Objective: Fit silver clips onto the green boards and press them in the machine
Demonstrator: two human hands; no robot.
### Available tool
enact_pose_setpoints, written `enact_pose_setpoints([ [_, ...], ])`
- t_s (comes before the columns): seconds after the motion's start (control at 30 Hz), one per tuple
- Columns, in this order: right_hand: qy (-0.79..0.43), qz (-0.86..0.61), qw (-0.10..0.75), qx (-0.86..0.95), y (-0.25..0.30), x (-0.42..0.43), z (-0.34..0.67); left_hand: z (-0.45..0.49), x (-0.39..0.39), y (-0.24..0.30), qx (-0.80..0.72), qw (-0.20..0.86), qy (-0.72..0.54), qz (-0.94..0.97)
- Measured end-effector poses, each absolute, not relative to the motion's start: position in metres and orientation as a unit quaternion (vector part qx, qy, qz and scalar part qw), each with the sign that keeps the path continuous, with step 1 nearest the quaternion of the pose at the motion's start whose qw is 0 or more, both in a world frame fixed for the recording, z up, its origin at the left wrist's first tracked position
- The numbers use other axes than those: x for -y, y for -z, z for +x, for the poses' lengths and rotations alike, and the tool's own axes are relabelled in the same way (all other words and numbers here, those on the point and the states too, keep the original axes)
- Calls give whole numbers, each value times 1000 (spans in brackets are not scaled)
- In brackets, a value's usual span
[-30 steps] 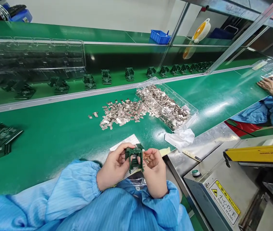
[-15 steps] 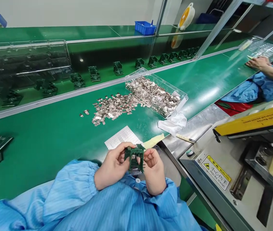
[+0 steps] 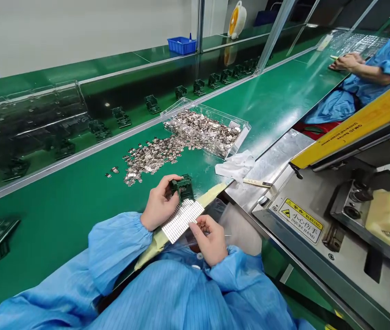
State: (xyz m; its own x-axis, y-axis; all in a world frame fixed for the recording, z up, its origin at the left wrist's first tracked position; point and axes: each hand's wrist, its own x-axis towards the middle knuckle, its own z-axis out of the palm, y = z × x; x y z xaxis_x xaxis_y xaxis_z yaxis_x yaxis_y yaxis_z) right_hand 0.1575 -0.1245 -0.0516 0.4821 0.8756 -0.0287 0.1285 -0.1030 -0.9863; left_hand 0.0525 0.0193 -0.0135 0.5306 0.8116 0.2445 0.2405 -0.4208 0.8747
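Glossy green bench [image 3: 88,197], head view. On near side of clear plastic box [image 3: 241,140], green openwork part [image 3: 185,187] is gripped by left hand [image 3: 159,205] between thumb and fingers. Right hand [image 3: 211,239], fingers curled, is held at edge of white gridded sheet [image 3: 183,220]; closure can't be told. Half a second ago, part was touched by both hands. Box is heaped with shiny metal pieces [image 3: 210,128].
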Motion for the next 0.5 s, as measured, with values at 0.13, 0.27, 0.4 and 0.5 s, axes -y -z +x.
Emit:
enact_pose_setpoints([
  [0.13, -335, -664, 547, 386, 56, 127, 153, 52, -14, 15, -349, 407, -329, 777],
  [0.27, -235, -677, 526, 458, 59, 126, 152, 52, -16, 15, -352, 396, -325, 783],
  [0.4, -151, -681, 492, 521, 63, 125, 153, 51, -15, 13, -352, 389, -320, 788],
  [0.5, -137, -682, 477, 538, 64, 127, 153, 51, -15, 12, -357, 383, -318, 791],
])
